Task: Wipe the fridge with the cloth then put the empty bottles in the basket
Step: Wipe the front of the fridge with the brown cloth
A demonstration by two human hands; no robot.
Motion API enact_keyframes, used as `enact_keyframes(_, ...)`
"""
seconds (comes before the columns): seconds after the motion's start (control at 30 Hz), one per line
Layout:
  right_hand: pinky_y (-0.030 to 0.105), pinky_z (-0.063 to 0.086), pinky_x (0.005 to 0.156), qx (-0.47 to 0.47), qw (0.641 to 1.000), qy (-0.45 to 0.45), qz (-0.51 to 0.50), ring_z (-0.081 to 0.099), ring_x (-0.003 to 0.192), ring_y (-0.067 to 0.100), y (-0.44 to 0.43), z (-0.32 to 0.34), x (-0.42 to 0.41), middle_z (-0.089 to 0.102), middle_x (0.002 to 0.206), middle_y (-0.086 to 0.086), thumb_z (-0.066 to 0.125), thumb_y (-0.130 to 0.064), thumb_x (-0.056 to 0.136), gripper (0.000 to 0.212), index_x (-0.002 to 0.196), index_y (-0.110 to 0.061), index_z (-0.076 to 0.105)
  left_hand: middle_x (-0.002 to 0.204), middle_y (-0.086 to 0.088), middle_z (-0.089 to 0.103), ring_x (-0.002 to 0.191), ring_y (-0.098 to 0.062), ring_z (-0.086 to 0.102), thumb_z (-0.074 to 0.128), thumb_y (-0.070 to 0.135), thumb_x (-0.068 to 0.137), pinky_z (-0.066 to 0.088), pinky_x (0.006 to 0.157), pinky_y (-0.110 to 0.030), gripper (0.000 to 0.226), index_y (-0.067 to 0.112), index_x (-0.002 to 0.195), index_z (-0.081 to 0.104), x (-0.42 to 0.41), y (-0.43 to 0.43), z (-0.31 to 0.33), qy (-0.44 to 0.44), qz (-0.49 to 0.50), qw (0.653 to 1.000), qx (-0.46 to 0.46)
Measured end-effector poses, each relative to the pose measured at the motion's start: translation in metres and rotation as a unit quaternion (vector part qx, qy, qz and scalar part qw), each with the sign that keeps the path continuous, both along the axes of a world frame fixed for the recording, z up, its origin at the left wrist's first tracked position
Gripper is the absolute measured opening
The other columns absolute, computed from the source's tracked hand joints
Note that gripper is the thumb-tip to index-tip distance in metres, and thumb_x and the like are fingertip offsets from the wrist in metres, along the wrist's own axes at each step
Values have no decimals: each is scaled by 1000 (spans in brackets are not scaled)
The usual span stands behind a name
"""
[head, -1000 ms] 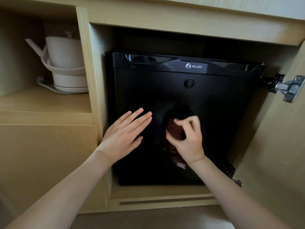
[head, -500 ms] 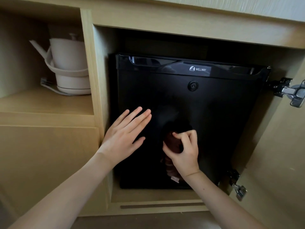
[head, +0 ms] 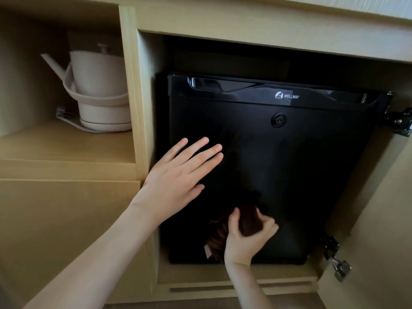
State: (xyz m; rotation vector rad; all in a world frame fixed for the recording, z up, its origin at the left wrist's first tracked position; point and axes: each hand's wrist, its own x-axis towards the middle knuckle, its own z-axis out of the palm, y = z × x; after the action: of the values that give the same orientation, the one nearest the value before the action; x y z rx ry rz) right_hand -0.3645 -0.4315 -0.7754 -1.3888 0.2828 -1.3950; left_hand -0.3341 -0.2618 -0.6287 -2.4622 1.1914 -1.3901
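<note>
Brown cloth [head: 249, 221] pinched in right hand [head: 243, 244], pressed low on black fridge door [head: 289, 163], left hand [head: 176, 181] flat with fingers spread just above-left, bare door stretching up and rightward from cloth, right hand nearer.

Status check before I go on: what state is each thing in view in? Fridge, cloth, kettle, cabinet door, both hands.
fridge: door shut.
cloth: bunched, pressed low on the fridge door.
right hand: grips the cloth.
left hand: fingers straight, flat on the fridge door.
cabinet door: swung open, on the right.
kettle: upright on its base, lid on.
</note>
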Motion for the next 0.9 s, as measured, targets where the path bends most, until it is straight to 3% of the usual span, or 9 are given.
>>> enact_keyframes(0.13, 3, 45, 75, 73, 997, 18, -9, 56, 91, -5, 7, 10, -2, 44, 103, -11, 81, -33, 78, 35, 94, -27, 50, 161, 2, 30, 150, -21, 21, 75, 29, 81, 17, 123, -45, 83, 18, 153, 34, -3, -1, 2, 20, 6, 1000, 4)
enact_keyframes(0.23, 5, 46, 75, 44, 998, -38, -13, 56, 92, -1, 14, 60, 9, 44, 104, -14, 81, -32, 77, 34, 92, -37, 51, 161, 2, 29, 150, -20, 21, 76, 30, 80, 17, 122, -45, 85, 18, 153, 34, -1, -1, 0, 21, 4, 1000, 4)
enact_keyframes(0.4, 3, 41, 75, 7, 994, -99, -52, 54, 87, -5, 14, 121, 21, 44, 98, -4, 79, -35, 73, 35, 92, -23, 51, 161, 3, 29, 150, -20, 21, 77, 27, 78, 14, 123, -43, 86, 18, 153, 35, 1, -2, 0, 20, -3, 1000, -5)
enact_keyframes(0.57, 11, 50, 76, 27, 997, -69, -24, 57, 93, 1, 16, 77, 20, 44, 103, -4, 81, -33, 75, 37, 94, -25, 51, 163, 3, 25, 151, -19, 19, 73, 32, 82, 15, 123, -42, 85, 15, 154, 31, 1, 2, -2, 24, 7, 1000, 1)
enact_keyframes(0.7, 15, 52, 74, 79, 997, 2, -9, 56, 94, -6, 18, 37, 6, 43, 103, -7, 83, -28, 73, 40, 94, -32, 48, 162, 3, 26, 151, -18, 18, 73, 34, 83, 17, 122, -42, 84, 16, 154, 31, -3, 3, -1, 36, 9, 999, -11)
enact_keyframes(0.9, 9, 48, 73, 65, 997, 27, -16, 55, 88, -8, 11, 61, -8, 46, 100, -12, 82, -30, 74, 36, 83, -38, 48, 157, 0, 37, 150, -20, 23, 74, 33, 80, 13, 124, -43, 81, 14, 150, 38, -8, 8, 19, 15, 3, 1000, -25)
